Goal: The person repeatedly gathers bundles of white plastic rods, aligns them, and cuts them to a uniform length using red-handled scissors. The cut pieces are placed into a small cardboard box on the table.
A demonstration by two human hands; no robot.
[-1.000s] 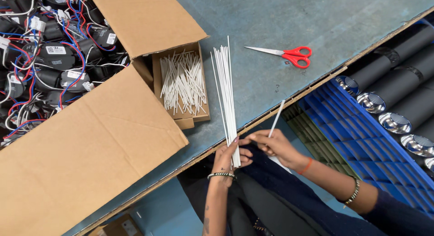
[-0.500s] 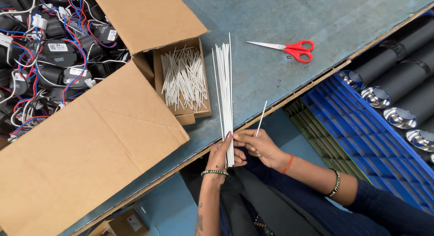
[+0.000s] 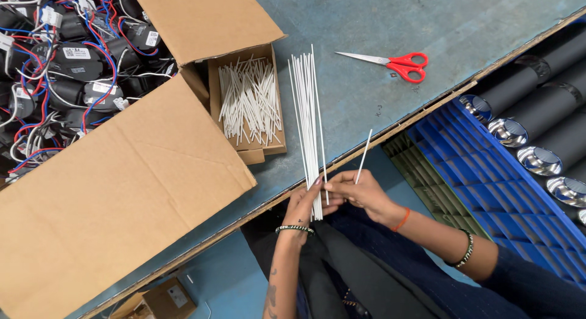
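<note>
At the table edge, the left hand (image 3: 303, 203) clenches a bundle of white sticks (image 3: 307, 117) while the right hand (image 3: 360, 194) pinches a single stick (image 3: 364, 154); keeping ends level looks wise.

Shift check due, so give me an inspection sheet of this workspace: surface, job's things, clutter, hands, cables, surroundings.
Surface: grey-blue bench, scuffed, wooden front edge.
Job's things: bundle of long white sticks lying on the bench, its near end gripped by the left hand; single stick pinched in the right hand, angled up and apart from the bundle.
Clutter: small box of short white sticks; red scissors lying closed, apart from the hands.
Hands: both closed on sticks at the bench edge; bracelets on both wrists.
Cables: red, blue and white wires tangled among black parts in the big carton.
Surroundings: blue crate; black tubes with shiny ends at right.
</note>
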